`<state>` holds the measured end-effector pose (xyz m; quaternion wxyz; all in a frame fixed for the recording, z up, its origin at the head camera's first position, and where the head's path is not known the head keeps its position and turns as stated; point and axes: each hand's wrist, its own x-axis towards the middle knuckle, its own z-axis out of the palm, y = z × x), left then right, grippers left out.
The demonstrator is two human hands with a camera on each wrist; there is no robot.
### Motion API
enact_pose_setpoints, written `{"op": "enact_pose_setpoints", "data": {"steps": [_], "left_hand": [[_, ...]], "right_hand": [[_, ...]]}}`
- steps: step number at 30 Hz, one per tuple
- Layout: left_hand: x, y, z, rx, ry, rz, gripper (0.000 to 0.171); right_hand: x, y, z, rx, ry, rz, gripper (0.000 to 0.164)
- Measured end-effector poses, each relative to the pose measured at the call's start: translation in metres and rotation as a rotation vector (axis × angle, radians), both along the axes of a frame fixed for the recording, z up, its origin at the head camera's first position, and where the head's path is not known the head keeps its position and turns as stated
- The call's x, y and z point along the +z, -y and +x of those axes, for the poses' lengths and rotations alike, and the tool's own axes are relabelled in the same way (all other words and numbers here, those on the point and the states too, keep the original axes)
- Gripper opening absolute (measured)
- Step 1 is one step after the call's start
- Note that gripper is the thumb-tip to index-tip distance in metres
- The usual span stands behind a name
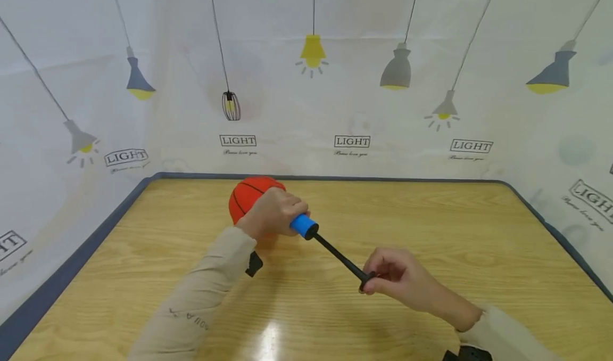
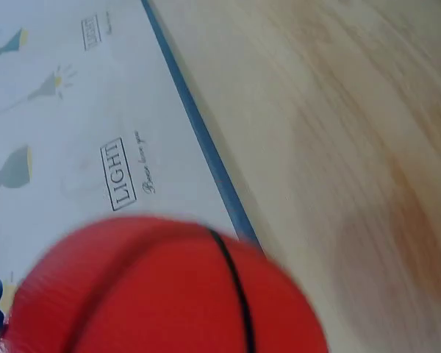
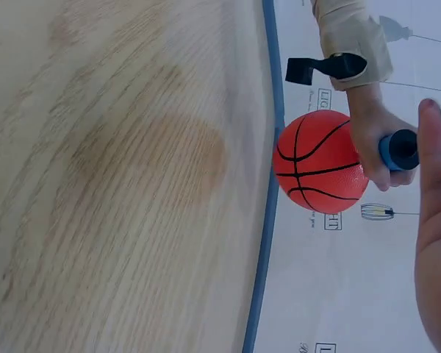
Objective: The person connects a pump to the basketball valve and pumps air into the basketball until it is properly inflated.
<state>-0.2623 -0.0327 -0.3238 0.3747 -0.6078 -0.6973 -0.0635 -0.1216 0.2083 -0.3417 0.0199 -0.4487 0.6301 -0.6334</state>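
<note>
Hand pump (image 1: 330,249) extended beside a red basketball (image 1: 246,197)

A lamp-printed backdrop (image 1: 287,95) rises behind and beside the wood-grain desk (image 1: 335,323). Over the desk, the basketball is just beyond the left grip (image 1: 275,212), whose fingers are wrapped around the pump's blue barrel (image 1: 303,226). A black rod (image 1: 341,258) slants from there to the right grip (image 1: 402,278), nearly closed, thumb and fingers pinching the small black handle (image 1: 366,282)

The ball (image 3: 317,156) looks like rubber, faintly pebbled with a soft sheen. The pump's barrel (image 1: 301,224) and rod (image 1: 341,257) look like smooth plastic. The table (image 1: 431,217) shows wood grain under a glossy finish. The sleeve (image 1: 198,289) is matt, wrinkled cloth; the backdrop (image 1: 287,100) is matt, lightly creased sheeting.
</note>
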Motion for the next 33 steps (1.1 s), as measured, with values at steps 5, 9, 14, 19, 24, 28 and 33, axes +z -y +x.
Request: {"op": "enact_pose_setpoints", "data": {"steps": [5,9,14,19,24,28,33], "left_hand": [[0.006,-0.011,0.004,-0.051,-0.044,0.04,0.018],[0.012,-0.017,0.008,-0.056,-0.07,0.078,0.021],[0.011,-0.011,0.007,-0.051,-0.064,0.023,0.018],[0.012,0.006,0.002,-0.013,-0.038,0.009,0.023],[0.008,0.001,0.004,-0.006,-0.03,-0.049,0.022],[0.008,-0.013,0.012,-0.005,-0.055,-0.087,0.02],[0.006,-0.019,0.015,-0.011,-0.025,-0.123,0.019]], "right_hand": [[0.003,0.011,-0.02,0.023,0.01,-0.01,0.005],[0.005,0.025,-0.039,-0.043,0.022,-0.006,0.017],[0.005,0.028,-0.031,-0.081,0.03,0.01,0.01],[0.008,0.015,-0.007,-0.028,0.012,0.028,0.004],[0.006,0.009,-0.013,-0.028,-0.113,0.087,0.009],[-0.003,0.013,-0.033,-0.088,-0.137,0.121,0.009],[-0.008,0.019,-0.033,-0.137,-0.109,0.118,0.009]]}}
